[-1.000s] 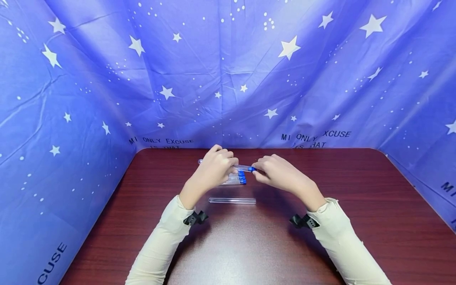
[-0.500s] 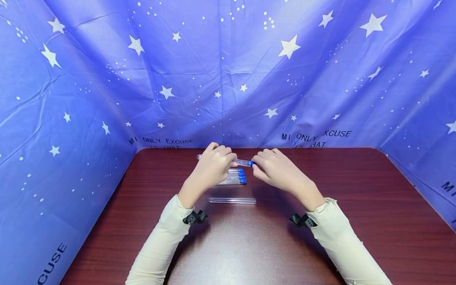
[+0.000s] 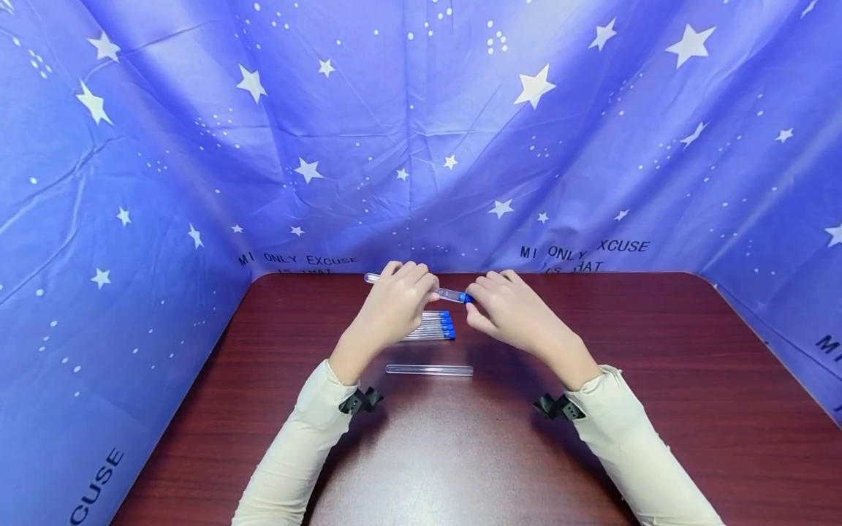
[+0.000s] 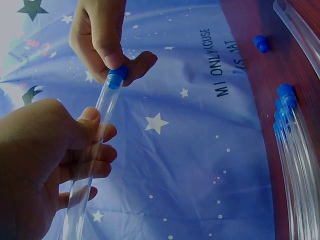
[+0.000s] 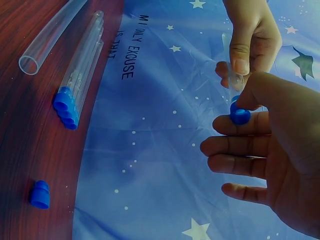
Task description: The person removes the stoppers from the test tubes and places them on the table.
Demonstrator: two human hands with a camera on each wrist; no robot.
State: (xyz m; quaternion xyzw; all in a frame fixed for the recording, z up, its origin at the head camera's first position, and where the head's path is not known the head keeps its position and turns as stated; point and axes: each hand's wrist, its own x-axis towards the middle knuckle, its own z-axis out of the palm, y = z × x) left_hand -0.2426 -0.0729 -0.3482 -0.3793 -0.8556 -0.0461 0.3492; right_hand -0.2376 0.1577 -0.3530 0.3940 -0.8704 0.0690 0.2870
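Observation:
My left hand [image 3: 397, 303] grips a clear test tube [image 4: 102, 107] held up over the table, tilted with its rounded end at the upper left. Thumb and fingers wrap the tube's middle in the left wrist view. At the tube's mouth sits a blue cap [image 5: 240, 115], which my right hand [image 3: 516, 310] pinches between thumb and index finger; its other fingers extend loosely. Beneath the hands, several capped test tubes [image 3: 430, 327] lie side by side, caps to the right, partly hidden by my left hand. An uncapped test tube [image 3: 429, 370] lies nearer to me.
A loose blue cap [image 5: 40, 195] stands on the dark red wooden table [image 3: 658, 402], hidden from the head view by my right hand. A blue curtain [image 3: 408, 146] with white stars surrounds the table's back and sides.
Both hands have risen slightly away from me with the tube, which now shows higher above the row. The tube's rounded end has tilted up. Objects on the table have stayed put.

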